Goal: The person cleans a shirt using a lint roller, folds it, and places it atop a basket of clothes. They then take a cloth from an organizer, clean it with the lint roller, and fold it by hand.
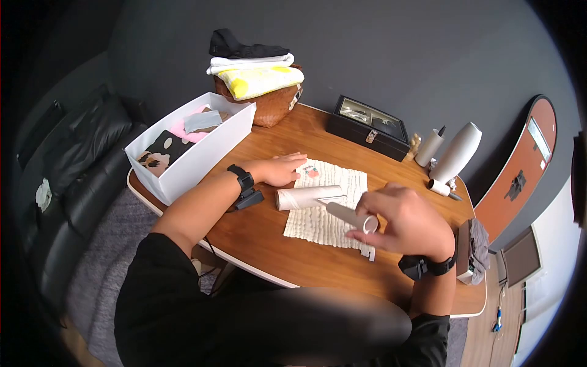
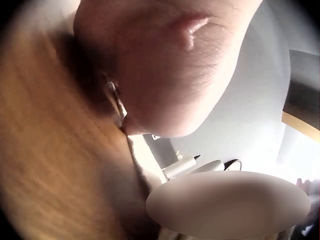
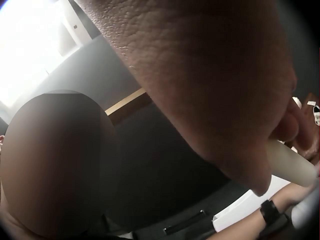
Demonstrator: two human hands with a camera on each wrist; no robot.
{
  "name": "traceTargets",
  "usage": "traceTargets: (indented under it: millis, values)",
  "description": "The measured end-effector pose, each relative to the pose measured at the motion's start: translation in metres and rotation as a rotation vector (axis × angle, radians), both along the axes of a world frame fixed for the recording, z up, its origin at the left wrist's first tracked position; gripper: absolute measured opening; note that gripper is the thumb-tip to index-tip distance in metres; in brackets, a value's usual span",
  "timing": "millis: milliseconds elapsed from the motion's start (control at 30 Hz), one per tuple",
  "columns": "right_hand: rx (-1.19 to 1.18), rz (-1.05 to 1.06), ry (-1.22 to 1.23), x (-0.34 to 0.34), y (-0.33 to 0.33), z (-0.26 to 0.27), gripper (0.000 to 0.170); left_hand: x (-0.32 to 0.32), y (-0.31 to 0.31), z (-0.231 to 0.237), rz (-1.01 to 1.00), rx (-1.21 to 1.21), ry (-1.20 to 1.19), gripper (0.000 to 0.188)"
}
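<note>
A lint roller's pale handle [image 1: 350, 216] is gripped in my right hand [image 1: 408, 221], its white roll [image 1: 302, 197] lying across a cream crinkled cloth [image 1: 327, 227] on the table. My left hand [image 1: 284, 170] rests flat at the cloth's upper left corner, fingertips touching its edge. In the right wrist view, curled fingers and thumb hold the handle [image 3: 292, 165], below the large near part of my right hand [image 3: 215, 95]. My left hand [image 2: 170, 75] fills the upper middle of the left wrist view, its fingers hidden.
A white box [image 1: 202, 162] of folded fabrics stands left. Behind are a brown basket [image 1: 272, 109] topped with folded cloths and a black case [image 1: 367, 139]. White bottles [image 1: 455, 153] stand back right; a tissue box [image 1: 465, 251] sits at the right edge.
</note>
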State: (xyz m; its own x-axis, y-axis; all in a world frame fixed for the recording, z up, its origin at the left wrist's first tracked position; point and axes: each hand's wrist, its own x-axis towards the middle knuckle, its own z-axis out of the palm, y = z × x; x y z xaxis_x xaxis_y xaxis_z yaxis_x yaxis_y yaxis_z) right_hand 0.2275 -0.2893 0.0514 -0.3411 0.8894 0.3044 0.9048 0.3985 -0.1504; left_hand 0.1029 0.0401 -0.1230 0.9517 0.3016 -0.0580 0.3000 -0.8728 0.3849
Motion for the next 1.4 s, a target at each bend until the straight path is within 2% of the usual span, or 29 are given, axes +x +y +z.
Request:
traceTargets:
  millis: [267,433,500,533,567,633,700,767,933,1033,1267,1367,1400]
  values:
    - [-0.214,0.200,0.038,-0.019,-0.024,0.016,0.029,0.002,0.002,-0.006,0.003,0.039,0.007,0.064]
    - [-0.156,0.315,0.103,-0.020,-0.038,0.024,0.030,0.003,0.003,-0.007,-0.015,0.054,0.039,0.066]
    - [-0.022,0.166,0.102,-0.019,-0.044,0.028,0.029,0.002,0.001,-0.004,-0.005,0.043,0.035,0.066]
    - [-0.040,0.080,0.092,-0.019,-0.046,0.034,0.029,0.001,-0.001,-0.002,0.007,0.030,0.033,0.065]
    - [-0.037,0.079,0.092,-0.016,-0.046,0.033,0.029,0.001,0.000,-0.003,0.006,0.034,0.032,0.065]
    - [0.006,0.015,0.243,-0.007,-0.043,0.030,0.032,0.002,0.002,-0.005,0.006,0.025,0.033,0.066]
    - [0.000,-0.008,0.211,-0.002,-0.044,0.032,0.035,0.003,0.004,-0.006,0.004,0.020,0.031,0.068]
    - [0.093,-0.010,0.325,0.001,-0.041,0.028,0.037,0.002,0.003,-0.005,0.006,0.012,0.027,0.071]
    - [0.324,-0.163,0.162,-0.010,-0.024,0.017,0.039,-0.002,-0.001,0.002,0.056,-0.053,0.009,0.085]
    - [0.317,-0.181,0.077,-0.011,0.000,-0.001,0.038,-0.003,0.002,0.004,0.038,-0.048,0.029,0.089]
    - [0.293,-0.262,-0.063,-0.004,0.029,-0.026,0.032,-0.004,0.006,0.002,0.008,0.023,0.044,0.086]
    - [0.279,-0.301,-0.076,-0.001,0.031,-0.026,0.032,-0.006,0.008,0.004,0.036,-0.058,0.030,0.080]
    - [0.273,-0.314,-0.077,0.000,0.032,-0.024,0.032,-0.004,0.014,-0.003,0.027,-0.109,-0.054,0.075]
